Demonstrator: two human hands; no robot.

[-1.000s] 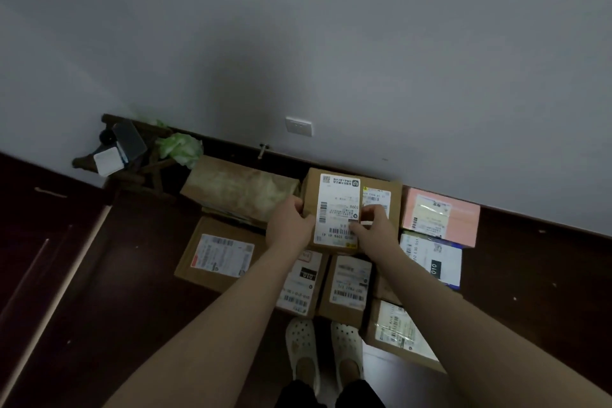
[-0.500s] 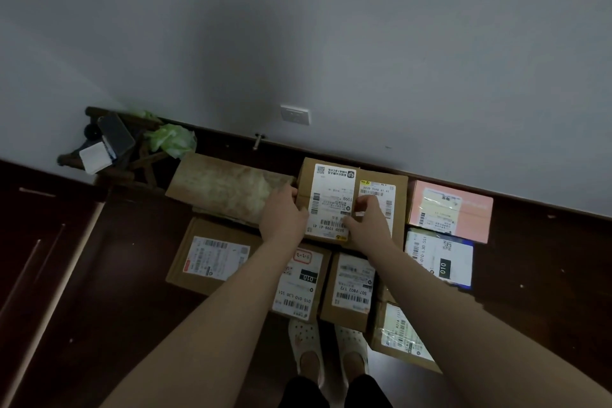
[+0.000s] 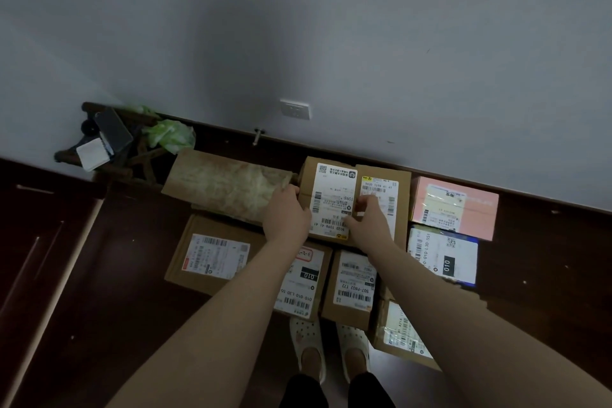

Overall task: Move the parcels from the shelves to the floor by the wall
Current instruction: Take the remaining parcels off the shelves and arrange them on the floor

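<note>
One wide-angle view was taken from the person's head, directed forward and steeply down. The wall [image 3: 364, 26] was framed across the upper half, and the floor [image 3: 99, 275] with the parcels [image 3: 215, 255] was seen below from standing height.

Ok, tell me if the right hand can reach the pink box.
Probably yes: the pink box lies uncovered just right of the right hand, though that hand is gripping a brown box.

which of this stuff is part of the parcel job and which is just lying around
Job: small labelled parcel, held by left hand and right hand; pink parcel; paper-wrapped parcel; flat brown parcel.
Lying about: green bag; wall socket; wooden stand.
</note>
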